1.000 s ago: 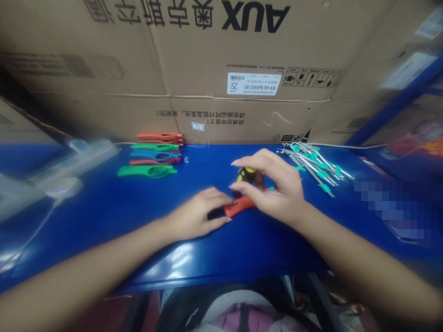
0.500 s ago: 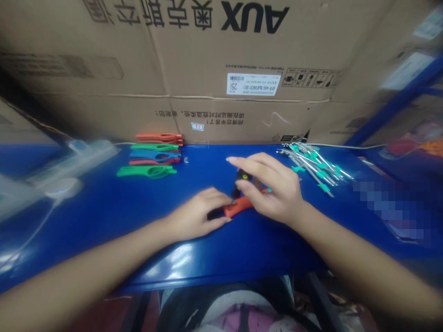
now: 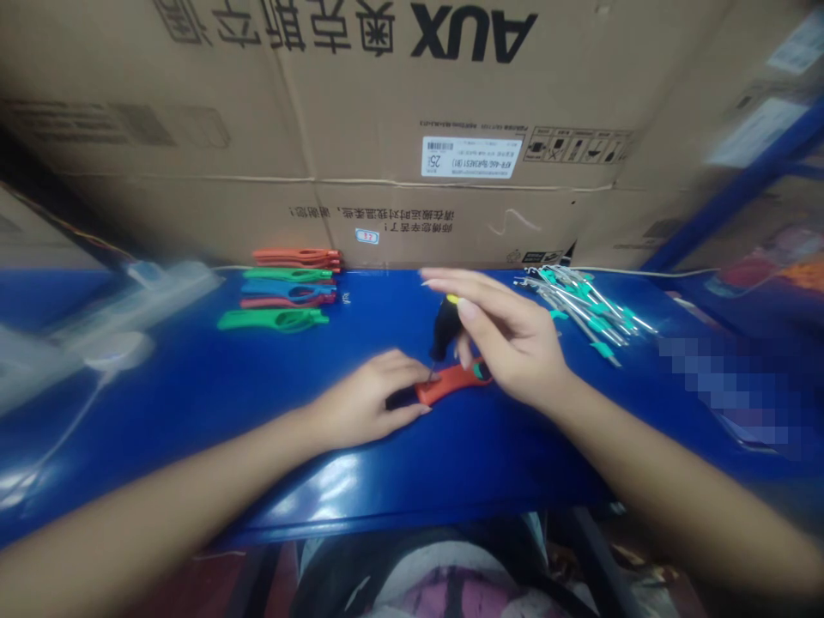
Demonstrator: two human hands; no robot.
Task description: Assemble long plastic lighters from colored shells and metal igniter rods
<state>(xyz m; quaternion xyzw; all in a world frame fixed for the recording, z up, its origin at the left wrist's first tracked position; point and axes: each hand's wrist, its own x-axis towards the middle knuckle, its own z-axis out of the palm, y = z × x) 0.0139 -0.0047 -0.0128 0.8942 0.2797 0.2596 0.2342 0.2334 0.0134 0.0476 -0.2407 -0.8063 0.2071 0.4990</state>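
Lying on the blue table, an orange plastic handle (image 3: 452,382) has its left end pinched by my left hand (image 3: 379,396). A screwdriver (image 3: 445,329) with a black grip and a yellow top stands tilted over it, its thin shaft pointing down at the handle's left part. The fingers of my right hand (image 3: 505,330) curve around the screwdriver's grip near the top. Close to my right hand, a teal piece shows in the orange handle's right end; the hand hides what lies beyond it.
At the back left lie several orange, green, blue and red plastic handles (image 3: 287,292). A heap of metal rods with teal parts (image 3: 583,313) is at the back right. A large cardboard box (image 3: 386,103) stands behind the table (image 3: 193,446). A white power strip (image 3: 154,296) and cable are far left.
My right hand has risen slightly and turned around the screwdriver's top. The screwdriver's grip shows more now, as does the handle's right end. My left hand has stayed in place.
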